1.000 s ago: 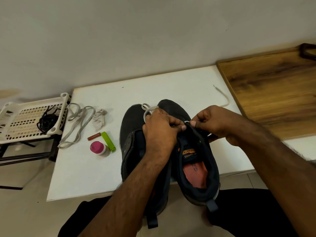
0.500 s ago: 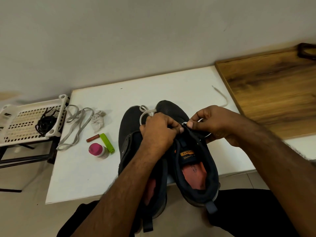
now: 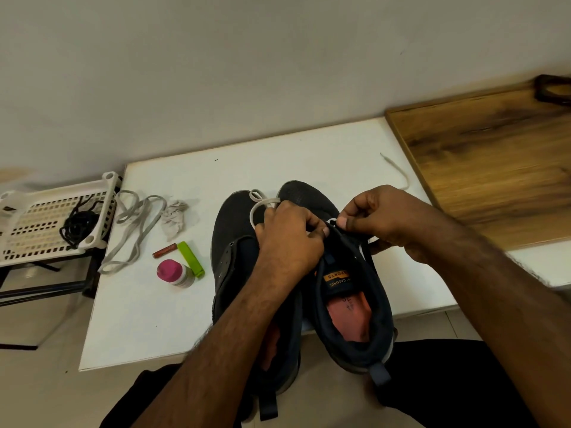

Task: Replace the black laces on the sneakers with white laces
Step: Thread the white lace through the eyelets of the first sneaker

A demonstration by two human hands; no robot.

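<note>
Sneaker [image 3: 349, 291] (right one) gripped by both hands, white lace [image 3: 332, 220] pinched.

Two dark sneakers [image 3: 234, 242] [image 3: 349, 304], two white laces [image 3: 136, 230] [image 3: 262, 202], one black lace bundle [image 3: 78, 225], two hands [image 3: 287, 239] [image 3: 386, 217], one basket [image 3: 18, 242].

One view only: the head-worn wide-angle camera looked forward and steeply down from just above the person's forearms. It sat close in, the pair of dark mesh sneakers [image 3: 296, 273] filling the centre. The white rectangular tabletop [image 3: 197, 168] ran off toward 12 o'clock to the pale wall [image 3: 247, 57]. At 9 o'clock the white perforated plastic rack [image 3: 34, 223] reached the frame's edge; at 2 o'clock the brown wood-grain board [image 3: 494, 156].
</note>
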